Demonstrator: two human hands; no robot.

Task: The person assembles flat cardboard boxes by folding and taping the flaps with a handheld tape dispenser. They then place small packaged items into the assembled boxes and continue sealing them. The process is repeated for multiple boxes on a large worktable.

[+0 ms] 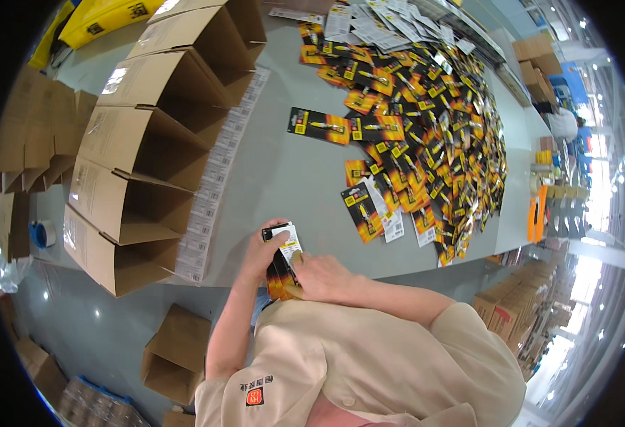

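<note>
At the table's near edge, my left hand [261, 250] grips a small stack of blister cards [277, 279]. Its thumb lies across the white printed back of the top card. My right hand [321, 277] holds the same stack from the other side, its fingers bent against the cards' lower part. Black and orange fronts show below the white back. Beyond my hands, to the right, spreads a large heap of similar blister cards [426, 135], each with a slim yellow-and-white tube. One loose card [361, 213] lies nearest my right hand.
Left of my hands stands a row of open cardboard boxes [149, 206], mouths facing right, beside a strip of printed white labels [209, 192]. A blue tape roll [42, 233] sits farther left. An open carton [176, 354] is on the floor. A yellow bin [106, 21] is at back left.
</note>
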